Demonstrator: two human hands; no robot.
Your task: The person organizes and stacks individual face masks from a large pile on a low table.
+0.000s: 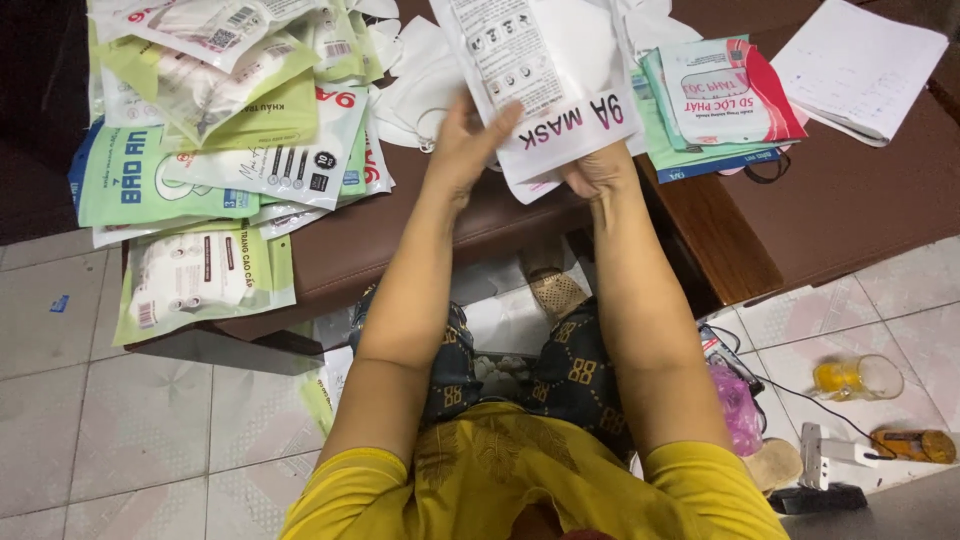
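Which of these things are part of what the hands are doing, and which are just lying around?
In hand:
left hand
right hand
white mask packet
stacked mask packets

Lying about:
glass mug
paper sheets
pink plastic bag

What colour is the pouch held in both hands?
White pouch with pink and dark print, held by left hand and right hand; head view.
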